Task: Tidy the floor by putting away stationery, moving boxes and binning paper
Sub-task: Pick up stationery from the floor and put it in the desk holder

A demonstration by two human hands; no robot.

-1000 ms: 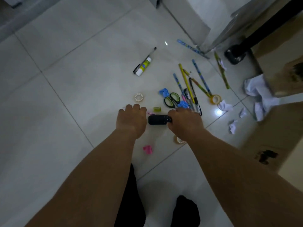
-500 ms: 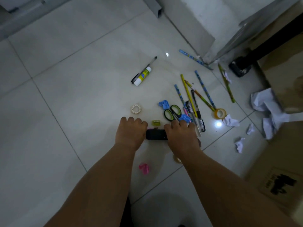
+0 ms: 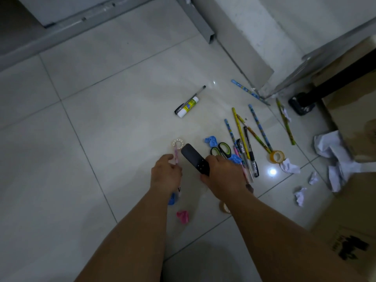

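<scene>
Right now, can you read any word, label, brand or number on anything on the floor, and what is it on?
No text is legible.
Glue stick: yellow label, print too small.
Cardboard box: black printed mark, blurred.
Black pens: white labels, too small.

The left forearm [image 3: 130, 231] and right forearm [image 3: 280, 235], both bare, reach forward and down, drawing closer together toward the hands. The right hand [image 3: 222, 177], knuckles up, grips the near end of a black oblong case [image 3: 193, 158]. The left hand [image 3: 165, 177] is just left of that case and apart from it, its fingers curled round a pink pencil [image 3: 176, 157].
</scene>
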